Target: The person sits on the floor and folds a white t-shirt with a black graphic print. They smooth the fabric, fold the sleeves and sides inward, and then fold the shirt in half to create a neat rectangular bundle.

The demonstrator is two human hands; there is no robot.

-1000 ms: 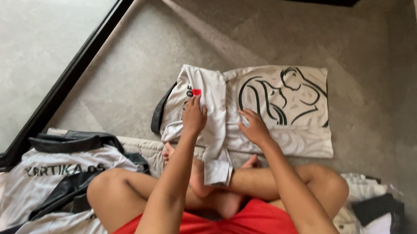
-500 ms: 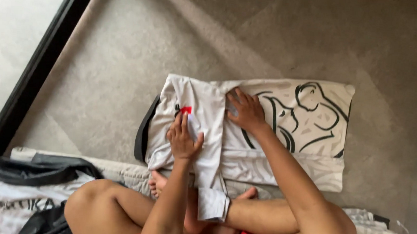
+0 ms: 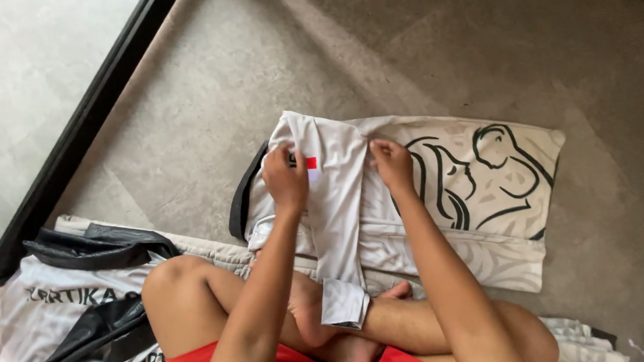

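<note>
Head view: a pale grey shirt (image 3: 336, 197) lies on the grey floor (image 3: 194, 84) just in front of the person's crossed legs (image 3: 343, 324), folded lengthwise, with one cuffed sleeve trailing down onto a foot. It has a dark trim along its left edge and a small red patch near the top. The left hand (image 3: 286, 177) rests on the shirt beside the red patch, its grip closed on a pinch of the fabric. The right hand (image 3: 392, 161) presses on the shirt's upper right edge, fingers curled; I cannot tell whether its grip holds cloth or only touches it. Under the shirt, reaching out to the right, lies a cream cloth with black line drawing (image 3: 485, 191). A heap of grey and black clothes (image 3: 77, 293) sits by the left knee, more folded clothes (image 3: 594, 354) by the right, and a dark door frame (image 3: 79, 136) runs along the left.
</note>
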